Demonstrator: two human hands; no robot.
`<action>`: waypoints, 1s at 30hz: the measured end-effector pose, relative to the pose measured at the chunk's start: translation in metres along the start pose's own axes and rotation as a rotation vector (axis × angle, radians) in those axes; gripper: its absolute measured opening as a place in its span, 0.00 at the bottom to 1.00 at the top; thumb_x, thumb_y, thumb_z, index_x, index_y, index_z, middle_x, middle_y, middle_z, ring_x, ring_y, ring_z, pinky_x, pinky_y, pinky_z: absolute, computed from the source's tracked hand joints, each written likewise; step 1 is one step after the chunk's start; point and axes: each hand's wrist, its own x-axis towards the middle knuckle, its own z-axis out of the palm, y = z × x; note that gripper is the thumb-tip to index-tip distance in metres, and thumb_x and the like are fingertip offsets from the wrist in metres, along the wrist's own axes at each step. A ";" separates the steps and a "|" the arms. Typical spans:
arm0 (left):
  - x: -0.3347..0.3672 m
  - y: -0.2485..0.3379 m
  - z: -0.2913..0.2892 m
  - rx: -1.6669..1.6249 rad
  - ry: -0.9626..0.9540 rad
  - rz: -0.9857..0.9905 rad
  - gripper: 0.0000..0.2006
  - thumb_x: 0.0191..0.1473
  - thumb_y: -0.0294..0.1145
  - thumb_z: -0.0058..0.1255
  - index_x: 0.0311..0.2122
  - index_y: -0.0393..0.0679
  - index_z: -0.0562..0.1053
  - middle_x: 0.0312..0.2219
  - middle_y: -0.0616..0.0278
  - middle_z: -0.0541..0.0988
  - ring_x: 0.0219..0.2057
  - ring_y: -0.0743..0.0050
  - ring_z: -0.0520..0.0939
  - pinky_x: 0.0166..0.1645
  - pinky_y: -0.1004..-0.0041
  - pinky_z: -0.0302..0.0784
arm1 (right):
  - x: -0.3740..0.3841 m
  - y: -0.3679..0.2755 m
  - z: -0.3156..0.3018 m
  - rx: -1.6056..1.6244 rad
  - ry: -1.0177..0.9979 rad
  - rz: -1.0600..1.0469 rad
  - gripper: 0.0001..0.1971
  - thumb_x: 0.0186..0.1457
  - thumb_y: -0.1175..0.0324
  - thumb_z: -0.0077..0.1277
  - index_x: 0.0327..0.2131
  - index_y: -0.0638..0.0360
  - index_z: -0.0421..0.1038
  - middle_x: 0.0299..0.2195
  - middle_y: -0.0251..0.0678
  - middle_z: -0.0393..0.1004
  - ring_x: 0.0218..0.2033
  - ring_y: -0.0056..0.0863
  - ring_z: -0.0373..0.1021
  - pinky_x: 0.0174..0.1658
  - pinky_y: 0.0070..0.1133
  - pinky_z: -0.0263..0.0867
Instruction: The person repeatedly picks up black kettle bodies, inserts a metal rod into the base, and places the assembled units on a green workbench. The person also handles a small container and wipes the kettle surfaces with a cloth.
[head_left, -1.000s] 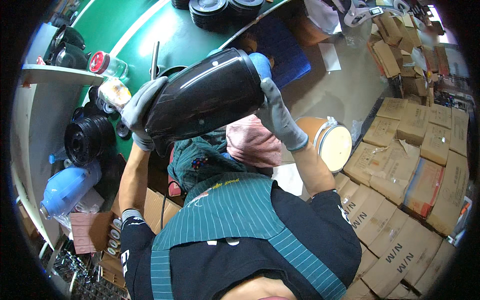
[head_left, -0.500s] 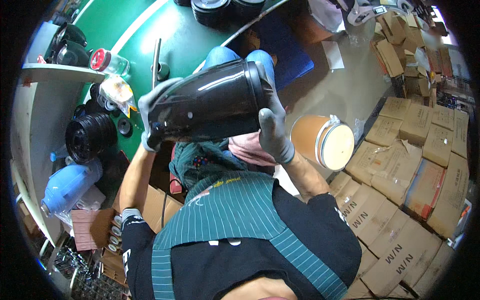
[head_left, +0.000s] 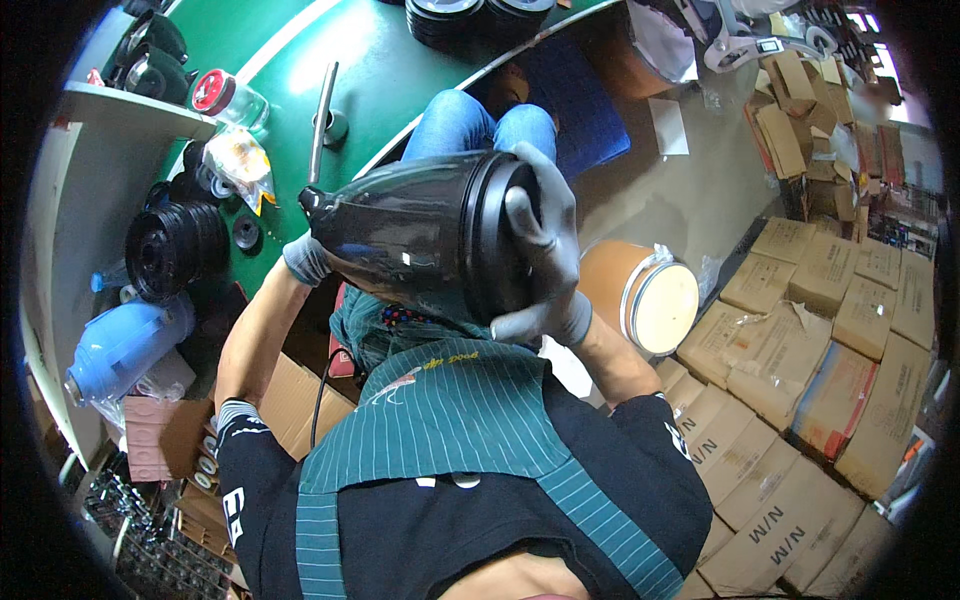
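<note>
A large glossy black jug (head_left: 405,240) lies on its side above my lap, its narrow end with a small spout-like tip to the left and its wide ringed end to the right. My left hand (head_left: 308,260), in a grey glove, holds the jug from behind near the narrow end; its fingers are mostly hidden by the jug. Against the wide end, my gloved right hand (head_left: 550,245) grips the black ring (head_left: 490,240) and the end face, thumb and fingers curled over it.
On the green table (head_left: 290,110) stand a metal rod (head_left: 322,125) in a holder, a red-lidded clear jar (head_left: 228,98), a plastic bag (head_left: 238,165) and stacked black discs (head_left: 175,252). A blue jug (head_left: 130,345) lies left. A brown drum (head_left: 640,295) and many cartons (head_left: 780,350) stand right.
The jug has tilted, its wide end now turned more toward me and lower. My right hand has shifted from the rim onto the end face. My left hand has slipped further behind the jug.
</note>
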 end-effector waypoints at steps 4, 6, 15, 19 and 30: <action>0.004 0.025 0.072 0.903 -0.109 0.204 0.44 0.54 0.40 0.71 0.73 0.43 0.63 0.69 0.51 0.69 0.69 0.54 0.70 0.76 0.52 0.60 | 0.006 -0.007 -0.008 0.032 -0.079 -0.106 0.50 0.36 0.28 0.70 0.62 0.42 0.76 0.70 0.65 0.54 0.70 0.64 0.55 0.71 0.54 0.52; -0.005 0.035 0.114 1.341 -0.158 0.417 0.46 0.49 0.41 0.74 0.72 0.46 0.65 0.69 0.52 0.70 0.70 0.53 0.70 0.78 0.54 0.56 | 0.028 -0.019 -0.010 0.062 -0.172 -0.187 0.45 0.37 0.29 0.70 0.58 0.41 0.79 0.70 0.64 0.55 0.70 0.63 0.56 0.70 0.55 0.52; -0.012 0.085 0.142 1.003 0.497 0.689 0.30 0.55 0.44 0.66 0.57 0.35 0.78 0.47 0.54 0.86 0.47 0.69 0.86 0.57 0.65 0.81 | -0.020 0.028 0.013 0.344 0.104 0.391 0.48 0.63 0.48 0.55 0.75 0.70 0.47 0.74 0.49 0.52 0.73 0.39 0.55 0.75 0.32 0.49; -0.025 0.118 0.191 2.376 0.220 1.051 0.25 0.51 0.41 0.61 0.55 0.44 0.81 0.45 0.55 0.87 0.43 0.59 0.89 0.56 0.55 0.85 | -0.050 0.061 0.017 0.459 -0.080 0.749 0.46 0.62 0.78 0.59 0.76 0.67 0.41 0.72 0.57 0.56 0.70 0.48 0.61 0.75 0.35 0.54; -0.007 0.070 0.136 1.019 0.609 0.584 0.22 0.52 0.35 0.64 0.50 0.32 0.82 0.41 0.55 0.88 0.41 0.68 0.88 0.52 0.69 0.82 | -0.014 0.032 0.010 0.466 0.089 0.277 0.56 0.65 0.33 0.50 0.78 0.64 0.39 0.78 0.53 0.43 0.79 0.45 0.41 0.78 0.37 0.40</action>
